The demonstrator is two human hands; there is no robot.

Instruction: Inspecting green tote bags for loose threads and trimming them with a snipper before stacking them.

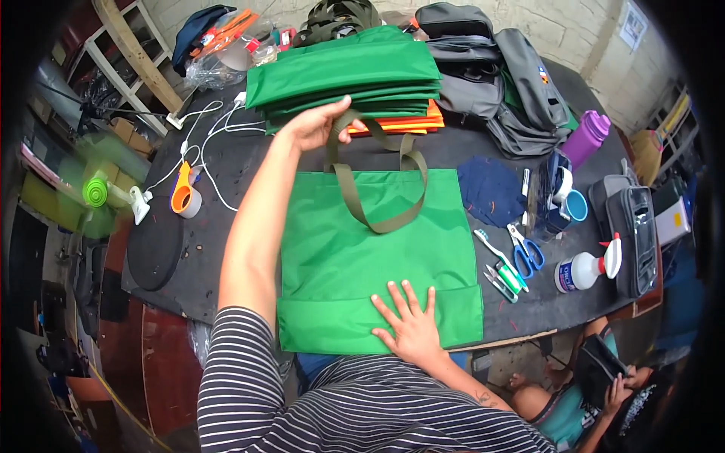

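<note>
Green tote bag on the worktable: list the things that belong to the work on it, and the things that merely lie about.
In hand:
green tote bag
olive strap, gripped by left hand
right hand, flat on the bag

Lying about:
stack of green fabric
blue scissors
spray bottle
purple bottle
grey backpacks

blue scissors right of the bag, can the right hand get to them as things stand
Probably yes. The right hand lies flat and empty on the green bag, and the blue scissors lie in the open on the table to its right, with only small tools beside them.
</note>
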